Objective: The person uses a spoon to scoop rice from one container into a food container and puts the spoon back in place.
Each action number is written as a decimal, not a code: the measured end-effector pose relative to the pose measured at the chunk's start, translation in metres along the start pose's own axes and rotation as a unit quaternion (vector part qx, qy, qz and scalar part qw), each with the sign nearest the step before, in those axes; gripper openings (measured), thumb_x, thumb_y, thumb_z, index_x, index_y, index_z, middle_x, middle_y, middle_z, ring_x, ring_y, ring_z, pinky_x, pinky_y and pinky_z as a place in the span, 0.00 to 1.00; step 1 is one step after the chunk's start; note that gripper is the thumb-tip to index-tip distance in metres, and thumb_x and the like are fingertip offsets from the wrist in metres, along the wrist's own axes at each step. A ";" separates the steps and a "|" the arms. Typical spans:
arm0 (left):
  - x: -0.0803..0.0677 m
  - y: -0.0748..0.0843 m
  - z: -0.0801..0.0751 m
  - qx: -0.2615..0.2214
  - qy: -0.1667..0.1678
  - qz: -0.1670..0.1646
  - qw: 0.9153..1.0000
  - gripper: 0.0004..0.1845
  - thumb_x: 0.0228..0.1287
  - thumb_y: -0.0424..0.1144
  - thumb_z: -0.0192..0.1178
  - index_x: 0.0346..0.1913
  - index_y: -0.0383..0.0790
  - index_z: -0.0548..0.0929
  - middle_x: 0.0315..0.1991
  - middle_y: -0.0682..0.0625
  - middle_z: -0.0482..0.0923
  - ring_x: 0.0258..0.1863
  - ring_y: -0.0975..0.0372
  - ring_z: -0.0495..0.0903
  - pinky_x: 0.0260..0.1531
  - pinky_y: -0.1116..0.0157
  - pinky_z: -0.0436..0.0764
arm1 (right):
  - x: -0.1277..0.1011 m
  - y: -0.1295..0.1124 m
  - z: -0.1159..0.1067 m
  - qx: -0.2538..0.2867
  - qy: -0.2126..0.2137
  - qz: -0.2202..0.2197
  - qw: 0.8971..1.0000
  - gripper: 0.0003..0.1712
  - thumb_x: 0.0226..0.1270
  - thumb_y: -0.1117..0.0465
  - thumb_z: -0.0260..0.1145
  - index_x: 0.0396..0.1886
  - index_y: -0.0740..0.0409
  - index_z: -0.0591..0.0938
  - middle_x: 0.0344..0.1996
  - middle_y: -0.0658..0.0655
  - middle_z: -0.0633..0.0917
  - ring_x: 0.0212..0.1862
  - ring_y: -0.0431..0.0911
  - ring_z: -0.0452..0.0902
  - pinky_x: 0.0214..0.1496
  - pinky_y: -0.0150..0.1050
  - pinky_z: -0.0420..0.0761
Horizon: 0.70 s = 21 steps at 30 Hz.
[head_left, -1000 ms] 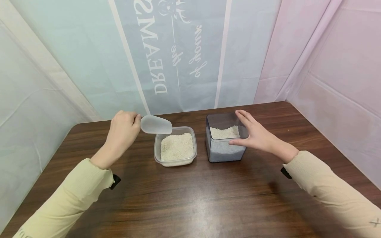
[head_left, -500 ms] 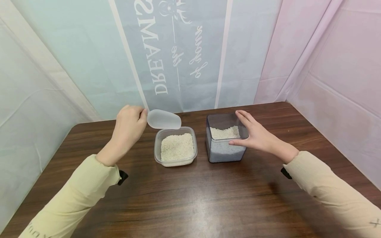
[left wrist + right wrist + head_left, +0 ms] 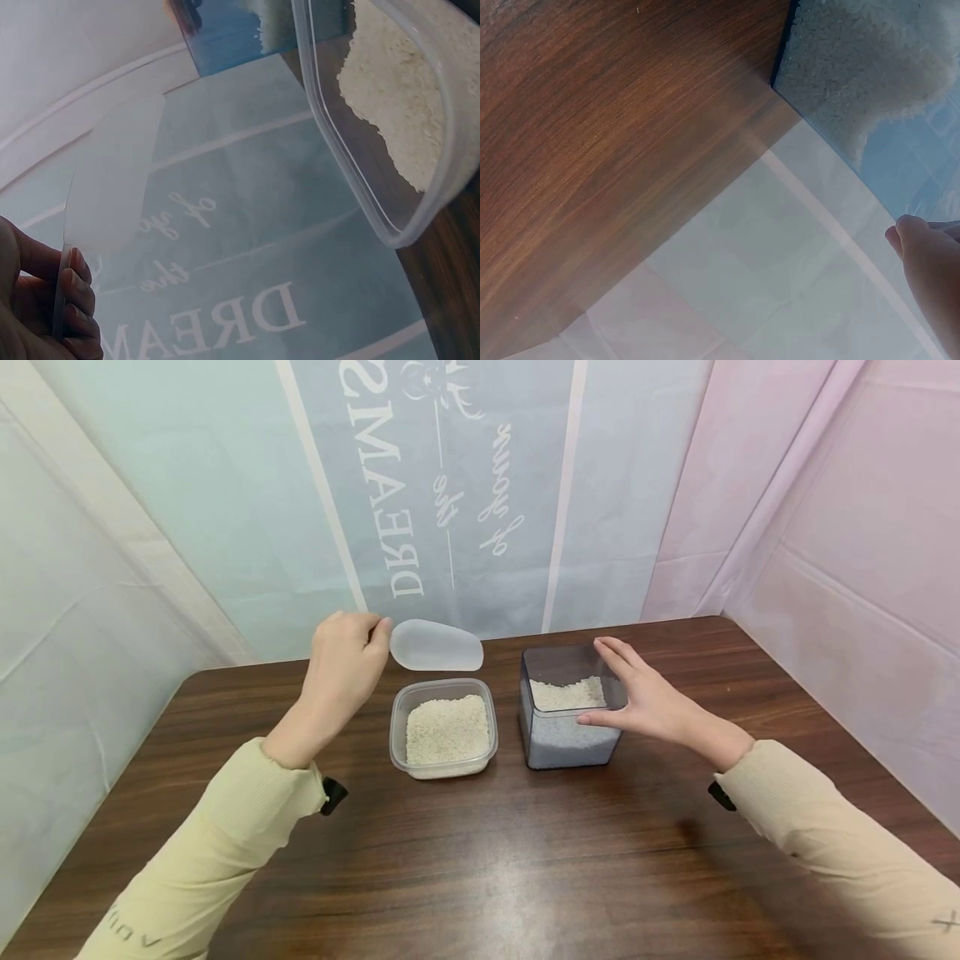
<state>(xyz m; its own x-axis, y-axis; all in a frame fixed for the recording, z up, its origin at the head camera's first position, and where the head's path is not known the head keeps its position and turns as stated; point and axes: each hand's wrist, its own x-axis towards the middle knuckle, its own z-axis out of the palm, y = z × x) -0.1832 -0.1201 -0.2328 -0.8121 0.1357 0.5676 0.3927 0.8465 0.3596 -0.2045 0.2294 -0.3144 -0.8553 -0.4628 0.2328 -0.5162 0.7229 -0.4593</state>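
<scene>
My left hand (image 3: 345, 653) grips the handle of a translucent white scoop (image 3: 438, 646), held up behind and above a clear plastic tub (image 3: 450, 768). White rice (image 3: 447, 732) is heaped inside the tub. In the left wrist view, curled fingers (image 3: 80, 292) wrap the handle, and the scoop's blade (image 3: 116, 169) looks bare of rice. To the right of the tub stands a tall tinted container (image 3: 567, 757), partly filled with rice. My right hand (image 3: 647, 697) holds its right side, thumb at the front rim and fingers at the back. The right wrist view shows a fingertip (image 3: 909, 225) at the rim.
Both containers stand on a dark wooden table (image 3: 480, 852), towards its far edge. Behind it hangs a pale curtain (image 3: 480, 527) with printed mirrored lettering. More pale cloth (image 3: 870, 527) closes in the right side.
My left hand has carried the scoop to the right and farther back, from the tub's left rim to behind its far side. The right hand and both containers have stayed in place.
</scene>
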 end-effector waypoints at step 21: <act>0.011 0.034 0.013 -0.045 -0.030 -0.003 0.999 0.22 0.65 0.36 0.48 0.11 0.40 0.62 0.11 0.49 0.58 0.22 0.54 0.64 0.28 0.63 0.63 | -0.001 -0.002 -0.001 -0.003 -0.001 0.005 1.000 0.60 0.47 0.43 0.71 0.69 0.66 0.49 0.68 0.62 0.52 0.66 0.59 0.52 0.60 0.57 0.58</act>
<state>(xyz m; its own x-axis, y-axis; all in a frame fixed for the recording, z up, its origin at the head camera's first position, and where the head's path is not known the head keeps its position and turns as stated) -0.1850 -0.0832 -0.2240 -0.8377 0.1635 0.5211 0.4227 0.7983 0.4290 -0.2033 0.2289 -0.3131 -0.8605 -0.4563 0.2267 -0.5077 0.7306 -0.4565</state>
